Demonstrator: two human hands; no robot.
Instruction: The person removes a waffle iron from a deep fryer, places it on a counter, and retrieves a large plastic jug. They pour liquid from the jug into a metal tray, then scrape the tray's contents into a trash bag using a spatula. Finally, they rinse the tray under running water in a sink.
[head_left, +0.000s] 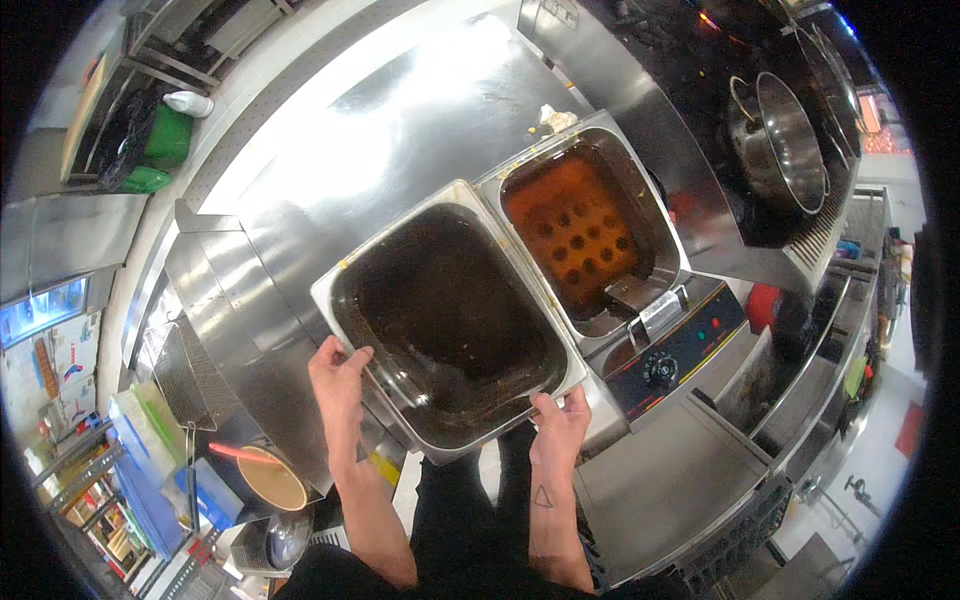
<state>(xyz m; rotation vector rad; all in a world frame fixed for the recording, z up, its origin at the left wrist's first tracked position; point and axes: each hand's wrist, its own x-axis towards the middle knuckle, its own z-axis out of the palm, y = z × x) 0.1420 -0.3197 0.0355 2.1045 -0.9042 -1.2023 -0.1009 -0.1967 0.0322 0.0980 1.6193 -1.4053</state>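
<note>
A square stainless steel fryer tank (324, 289) with a dark, dirty inside lies tilted before me, some dark liquid or residue in it. My left hand (337, 375) grips its left rim, the thumb over the edge. At the near right corner my right hand (559, 420) holds the same rim. Right beside it, a second tank (664, 217) of an electric deep fryer holds brown oil over a perforated plate. The fryer's control panel (671, 360) has a black dial and red and green lights.
A large metal pot (787, 142) stands on the stove at the upper right. To the left are a wire fry basket (187, 375), a tan round container (274, 480) with an orange-red handle, and a steel wall panel (262, 300). Crumpled white matter (556, 118) lies behind the fryer.
</note>
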